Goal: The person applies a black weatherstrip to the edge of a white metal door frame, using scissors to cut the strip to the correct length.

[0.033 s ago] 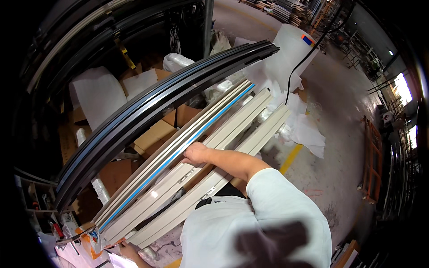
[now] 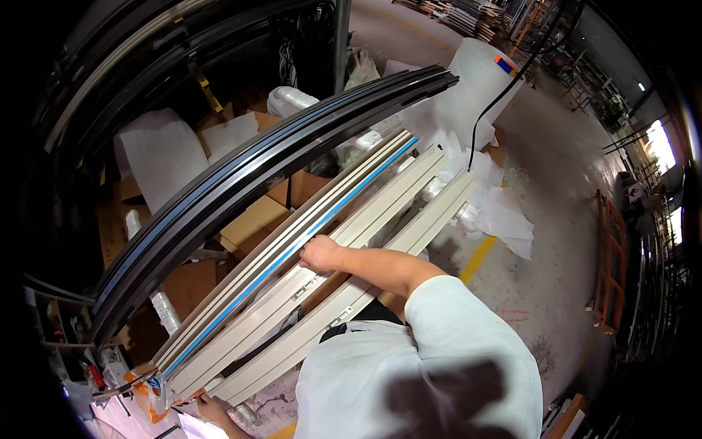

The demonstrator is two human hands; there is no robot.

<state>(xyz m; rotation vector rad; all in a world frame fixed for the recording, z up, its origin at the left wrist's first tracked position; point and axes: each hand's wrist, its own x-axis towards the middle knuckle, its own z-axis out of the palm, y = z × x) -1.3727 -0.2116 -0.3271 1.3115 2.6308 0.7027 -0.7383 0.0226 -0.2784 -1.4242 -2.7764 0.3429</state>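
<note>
a: big picture first, a stack of long cream profiles [image 2: 380, 212] lies slantwise across cardboard boxes [image 2: 252, 219], beside a dark rail [image 2: 241, 175].

b: stiff metal by the look, long, probably awkward more than heavy, likely to swing if lifted from one end.

a: the top one carries a blue strip [image 2: 292, 249]. right hand [image 2: 319, 254] is curled on its edge near mid-length, closed over the lip.

b: left hand [image 2: 208, 406] sits low by the near end, fingers hidden, can't tell its grip. hands well apart, a sensible hold.
</note>
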